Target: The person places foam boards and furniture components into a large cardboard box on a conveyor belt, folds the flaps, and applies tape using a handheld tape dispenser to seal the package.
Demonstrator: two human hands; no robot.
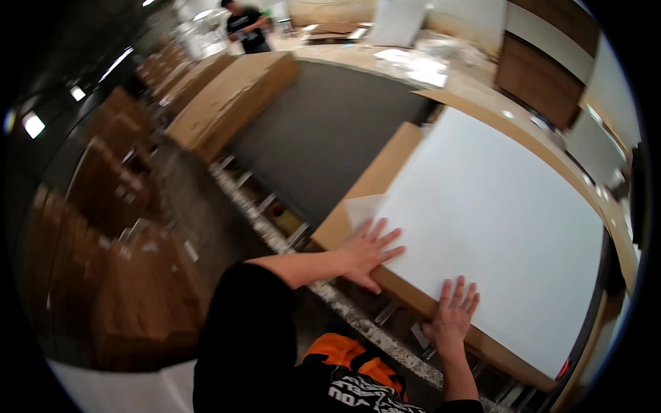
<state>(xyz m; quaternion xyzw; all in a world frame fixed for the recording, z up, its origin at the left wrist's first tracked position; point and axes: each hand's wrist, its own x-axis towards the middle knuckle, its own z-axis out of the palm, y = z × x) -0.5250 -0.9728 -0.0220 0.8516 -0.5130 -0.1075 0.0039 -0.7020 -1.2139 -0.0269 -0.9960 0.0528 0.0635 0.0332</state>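
A large white panel [502,227] lies flat on an opened sheet of brown cardboard [375,189] on the workbench. My left hand [368,255] rests with spread fingers at the panel's near left corner, its fingertips on the white surface. Beside that hand a piece of thin translucent sheet [361,208] sticks out from the panel's edge. My right hand [453,313] lies over the near edge, fingers stretched onto the panel and the palm by the cardboard rim. Neither hand grips anything. A small red object [564,368] shows at the panel's near right corner.
A dark grey bench surface [330,131] stretches away to the left, with a long cardboard box [234,96] at its far end. Stacked brown cartons [148,289] stand on the left. A person [246,26] in dark clothes is far back. Boards [540,76] lean on the right wall.
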